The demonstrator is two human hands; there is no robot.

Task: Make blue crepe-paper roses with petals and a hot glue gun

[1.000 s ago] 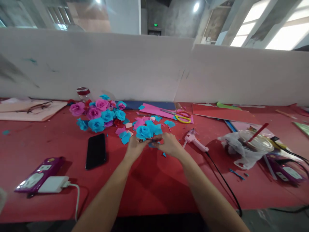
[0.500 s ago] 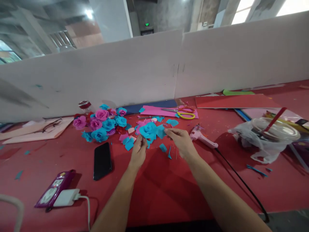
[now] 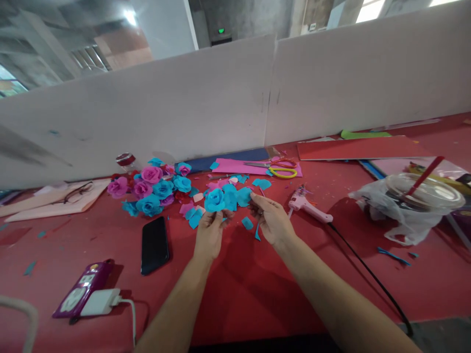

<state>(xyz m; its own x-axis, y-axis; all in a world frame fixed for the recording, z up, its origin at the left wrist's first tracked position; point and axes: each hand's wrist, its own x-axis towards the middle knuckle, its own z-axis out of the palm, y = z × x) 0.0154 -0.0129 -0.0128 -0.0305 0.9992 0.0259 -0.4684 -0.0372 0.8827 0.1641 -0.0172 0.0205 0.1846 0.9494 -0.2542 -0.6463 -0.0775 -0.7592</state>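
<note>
While the left hand [image 3: 209, 233] has its grip closed on a blue paper rose [image 3: 214, 200] just above the red table [image 3: 235, 294], the right hand [image 3: 271, 221] curls beside loose blue petals [image 3: 243, 196]; whether its grip holds anything cannot be told. A glue gun [image 3: 307, 206] lies near.

Craft workshop: red worktable [image 3: 235, 299] with paper flowers [image 3: 154, 189], scissors [image 3: 274, 168], glue gun [image 3: 308, 208].

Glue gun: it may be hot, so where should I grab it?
Grip the glue gun by its pale handle end, where the cord leaves, from the right with the right hand; the left hand holds a flower. It lies flat, nozzle pointing away to the left, likely hot.
</note>
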